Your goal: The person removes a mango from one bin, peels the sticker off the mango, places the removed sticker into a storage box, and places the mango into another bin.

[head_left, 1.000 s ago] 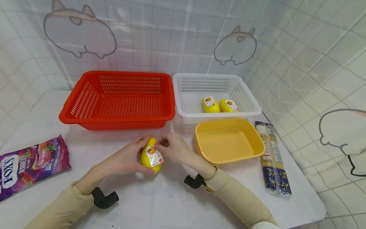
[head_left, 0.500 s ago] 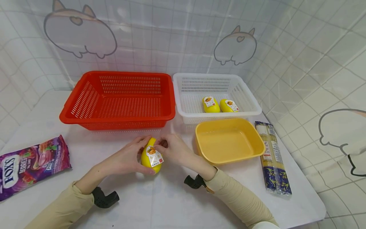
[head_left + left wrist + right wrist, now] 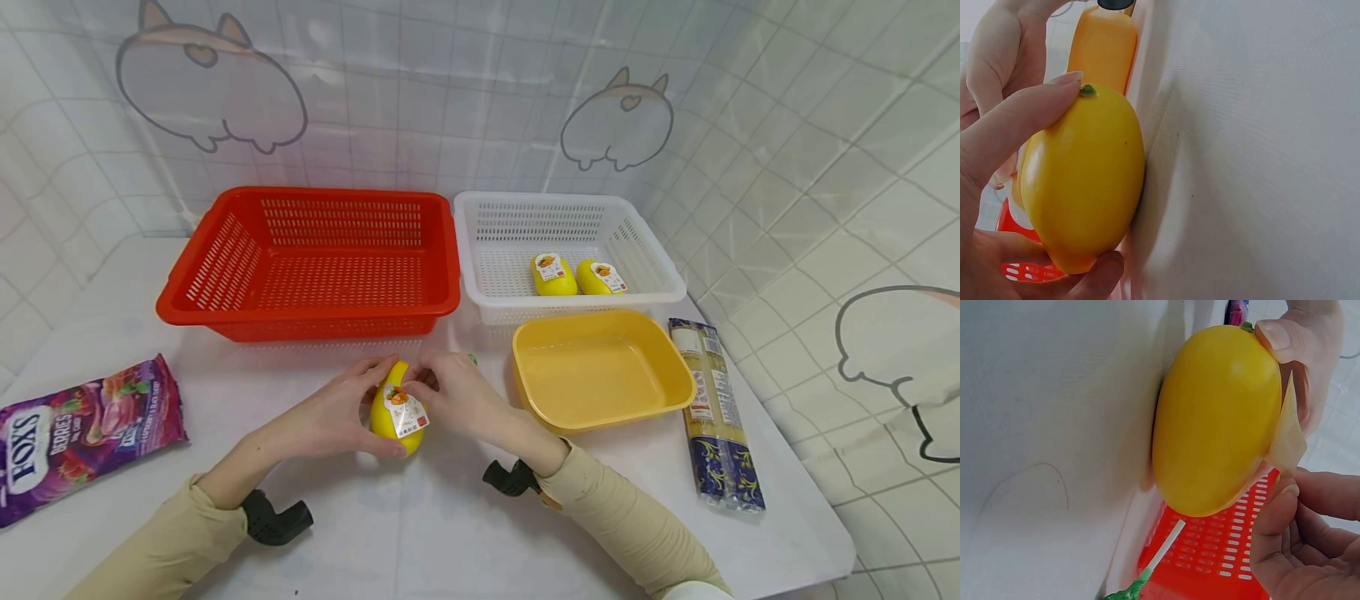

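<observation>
A smooth yellow mango (image 3: pixel 397 407), with a small green stem nub, lies on the white table between the hands. My left hand (image 3: pixel 341 408) holds it, thumb at the stem end and fingers round the other end. On its upper side is a white sticker (image 3: pixel 405 408) with a fruit picture. In the right wrist view, one part of the sticker (image 3: pixel 1289 434) stands away from the skin. My right hand (image 3: pixel 461 392) pinches at the sticker's edge with thumb and index finger (image 3: pixel 1329 492).
Behind stand a red basket (image 3: pixel 322 315) and a white basket (image 3: pixel 570 297) with two stickered mangoes (image 3: pixel 555 277). A yellow basin (image 3: pixel 603 417) and a pasta packet (image 3: pixel 712 408) lie right, a purple FOX'S bag (image 3: pixel 90 429) left. A green-wrapped, white-sticked lollipop (image 3: pixel 1132 590) is beyond my right hand.
My right hand has shifted slightly, and a bit of green now shows behind it. The left hand and mango have stayed put.
</observation>
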The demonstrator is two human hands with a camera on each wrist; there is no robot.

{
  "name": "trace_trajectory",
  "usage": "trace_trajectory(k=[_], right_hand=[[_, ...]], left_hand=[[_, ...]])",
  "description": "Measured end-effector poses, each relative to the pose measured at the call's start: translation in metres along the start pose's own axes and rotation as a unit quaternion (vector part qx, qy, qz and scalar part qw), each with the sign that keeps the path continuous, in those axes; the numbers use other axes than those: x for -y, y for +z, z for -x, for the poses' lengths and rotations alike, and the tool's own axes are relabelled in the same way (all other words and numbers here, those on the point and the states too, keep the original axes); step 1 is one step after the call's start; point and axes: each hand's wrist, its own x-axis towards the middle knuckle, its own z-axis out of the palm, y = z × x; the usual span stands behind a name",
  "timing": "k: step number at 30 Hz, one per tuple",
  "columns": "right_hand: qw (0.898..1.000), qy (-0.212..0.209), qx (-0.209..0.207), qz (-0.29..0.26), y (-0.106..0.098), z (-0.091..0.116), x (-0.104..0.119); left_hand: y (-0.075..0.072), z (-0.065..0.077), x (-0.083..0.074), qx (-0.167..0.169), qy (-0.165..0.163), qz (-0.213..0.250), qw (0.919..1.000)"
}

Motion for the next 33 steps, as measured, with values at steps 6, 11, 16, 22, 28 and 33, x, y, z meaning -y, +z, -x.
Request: trace_trajectory(k=[6, 11, 16, 22, 28, 33], right_hand=[[1.000, -0.020, -0.003, 0.002, 0.0001, 0.0016, -0.0004], [1.000, -0.024, -0.004, 0.001, 0.0004, 0.0018, -0.0003], [1.000, -0.019, -0.004, 0.005, 0.0004, 0.0020, 0.0007], [1.000, -0.022, -0.008, 0.014, 0.0010, 0.0023, 0.0019], [1.000, -0.021, -0.010, 0.019, 0.0023, 0.0022, 0.0008], [0.999, -0.023, -0.011, 0.020, 0.0021, 0.0029, 0.0016]], left_hand=[[0.0004, 0.0002, 0.0003, 0.002, -0.001, 0.004, 1.0000], [0.0003, 0.0001, 0.0002, 0.002, -0.002, 0.004, 1.0000], [0.0003, 0.0001, 0.0002, 0.004, -0.008, 0.005, 0.9999], [0.0002, 0.0004, 0.0008, 0.001, -0.002, 0.007, 1.0000], [0.0002, 0.0002, 0.0017, 0.000, 0.005, 0.005, 1.0000], [-0.0001, 0.0000, 0.0013, 0.002, 0.005, 0.005, 1.0000]])
